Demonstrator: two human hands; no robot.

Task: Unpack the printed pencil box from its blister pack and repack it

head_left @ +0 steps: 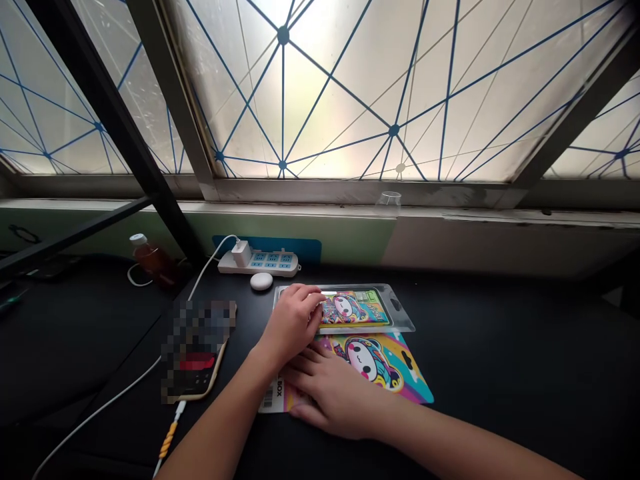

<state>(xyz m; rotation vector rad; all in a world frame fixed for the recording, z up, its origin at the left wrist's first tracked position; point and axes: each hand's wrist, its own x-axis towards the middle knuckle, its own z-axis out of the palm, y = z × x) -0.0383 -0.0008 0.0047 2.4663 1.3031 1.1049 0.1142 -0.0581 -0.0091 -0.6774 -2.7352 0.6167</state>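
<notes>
A clear plastic blister tray lies on the black tabletop with a colourful cartoon pack inside it. My left hand is over the tray's left part, its fingers curled down on it; the fingertips are partly hidden. Just below, nearer me, is a bright printed backing card with a white cartoon character and a hang hole at its right end. My right hand rests flat on the card's left half with fingers stretched out, covering part of the print. The card's upper edge meets the tray's lower edge.
Left of my arms lies a phone with a charging cable plugged in. Behind it are a white power strip, a round white case and a bottle. A clear cup stands on the windowsill.
</notes>
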